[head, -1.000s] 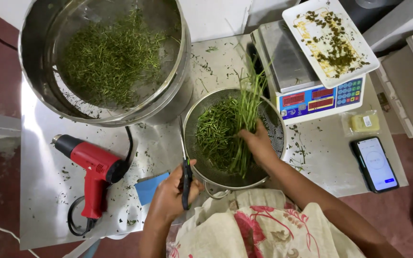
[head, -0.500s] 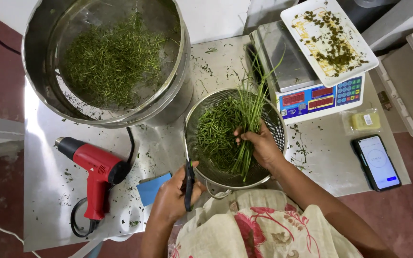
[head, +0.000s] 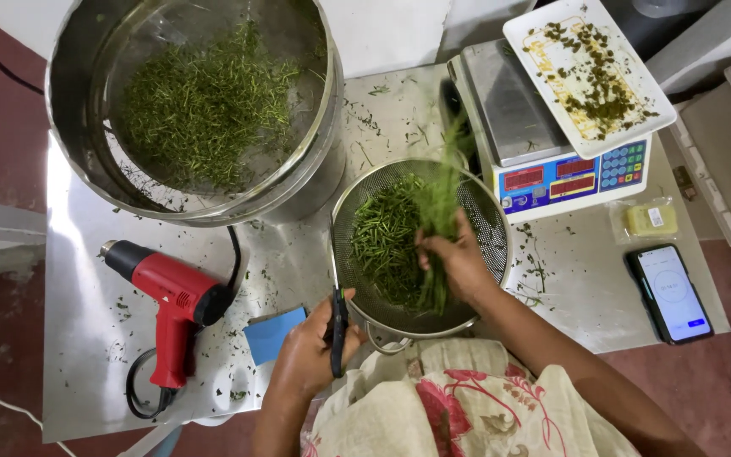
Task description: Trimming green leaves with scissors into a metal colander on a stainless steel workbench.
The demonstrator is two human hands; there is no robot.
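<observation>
right hand (head: 458, 262): closed around a bunch of green stalks (head: 437, 211), which is held upright over the strainer (head: 488, 220); the grip is tight on the lower part of the bunch.
left hand (head: 310, 351): wrapped around black-handled scissors (head: 338, 326) at the strainer's near left rim; how far the blades are parted cannot be told.
strainer: cut green pieces are heaped inside it, on the table (head: 86, 279).
left of strainer: a red heat gun (head: 167, 296) and a blue card (head: 272, 333) are lying.
behind strainer: a big steel pan (head: 78, 101) of chopped greens is placed.
right of strainer: a scale (head: 543, 161), a white tray (head: 636, 85) and a phone (head: 670, 292) are seen.
</observation>
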